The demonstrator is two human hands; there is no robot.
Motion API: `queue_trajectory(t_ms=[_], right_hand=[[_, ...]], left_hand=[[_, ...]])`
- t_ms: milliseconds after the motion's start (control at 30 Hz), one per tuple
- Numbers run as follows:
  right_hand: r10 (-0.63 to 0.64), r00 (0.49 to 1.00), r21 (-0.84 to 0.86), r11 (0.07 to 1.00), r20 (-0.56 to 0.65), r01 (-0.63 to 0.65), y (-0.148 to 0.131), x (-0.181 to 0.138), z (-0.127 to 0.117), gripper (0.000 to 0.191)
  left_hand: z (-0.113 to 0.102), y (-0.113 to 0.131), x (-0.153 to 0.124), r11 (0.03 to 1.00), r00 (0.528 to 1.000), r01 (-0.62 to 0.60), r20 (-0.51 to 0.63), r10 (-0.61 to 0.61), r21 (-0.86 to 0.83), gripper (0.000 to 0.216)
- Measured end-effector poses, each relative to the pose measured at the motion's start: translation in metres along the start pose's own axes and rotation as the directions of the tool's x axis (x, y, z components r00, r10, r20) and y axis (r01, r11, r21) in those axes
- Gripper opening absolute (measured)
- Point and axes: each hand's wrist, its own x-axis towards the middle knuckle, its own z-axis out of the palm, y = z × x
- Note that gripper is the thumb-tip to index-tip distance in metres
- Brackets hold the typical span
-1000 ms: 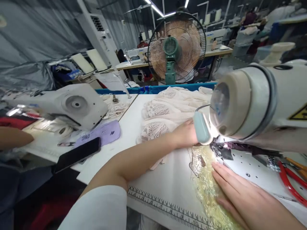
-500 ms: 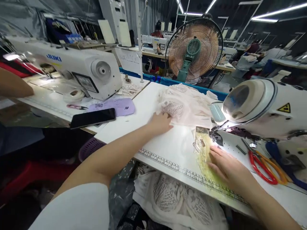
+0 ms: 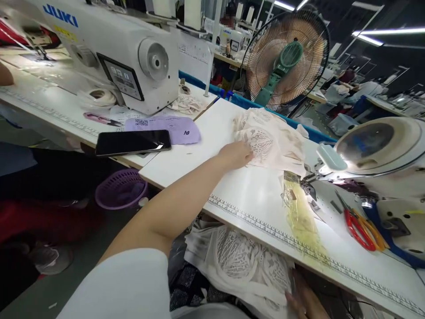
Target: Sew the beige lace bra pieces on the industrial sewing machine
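Note:
My left hand [image 3: 236,155] reaches across the white sewing table [image 3: 252,195] and rests on the near edge of a pile of cream lace pieces [image 3: 270,139]; its fingers are curled on the lace. My right hand [image 3: 303,299] is down below the table's front edge, fingers on a heap of white lace fabric [image 3: 242,261] in my lap. A yellowish strip of fabric [image 3: 300,217] lies under the needle of my sewing machine [image 3: 378,150].
Red-handled scissors [image 3: 360,223] lie on the machine bed. To the left stands another sewing machine [image 3: 109,53], with a black phone [image 3: 133,142] and a purple card [image 3: 175,128] by it. A standing fan [image 3: 285,60] is behind. A purple basket [image 3: 121,192] sits on the floor.
My right hand left the yellowish strip and dropped below the table to the lace in my lap. My left hand stayed at the lace pile. The view swung left and down.

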Motion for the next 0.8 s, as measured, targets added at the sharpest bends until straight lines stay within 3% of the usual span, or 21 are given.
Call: queue_trajectory(t_ms=[67, 367, 533, 600, 667, 733, 800], right_hand=[[-0.041, 0.999, 0.017, 0.999, 0.034, 0.041, 0.001, -0.001, 0.005, 0.066], [0.131, 0.991, 0.116, 0.985, -0.026, -0.127, 0.004, 0.002, 0.002, 0.038], [0.259, 0.961, 0.218, 0.947, -0.095, -0.234, 0.005, 0.023, 0.007, 0.029], [0.35, 0.937, 0.274, 0.901, -0.007, -0.335, 0.004, 0.029, 0.007, 0.035], [0.461, 0.877, 0.334, 0.812, 0.135, -0.478, 0.002, 0.035, 0.004, 0.043], [0.525, 0.812, 0.392, 0.711, 0.254, -0.583, 0.001, 0.039, 0.002, 0.047], [0.548, 0.776, 0.464, 0.624, 0.312, -0.628, 0.002, 0.04, 0.001, 0.052]], left_hand=[[0.001, 0.003, -0.001, 1.0, 0.999, -0.031, -0.009, 0.031, -0.001, 0.033], [0.004, 0.007, -0.002, 0.994, 0.992, -0.105, -0.078, 0.104, -0.009, 0.032], [0.012, 0.0, -0.002, 0.991, 0.991, -0.12, 0.064, 0.117, 0.05, 0.038], [0.016, -0.003, 0.0, 0.994, 0.994, -0.061, 0.096, 0.052, 0.091, 0.04], [0.015, -0.005, 0.004, 0.994, 0.998, -0.007, 0.068, 0.0, 0.11, 0.039], [0.008, -0.004, 0.004, 0.994, 0.999, 0.046, -0.033, -0.043, 0.104, 0.034], [-0.004, 0.001, -0.004, 0.997, 0.973, 0.062, -0.225, -0.049, 0.05, 0.029]])
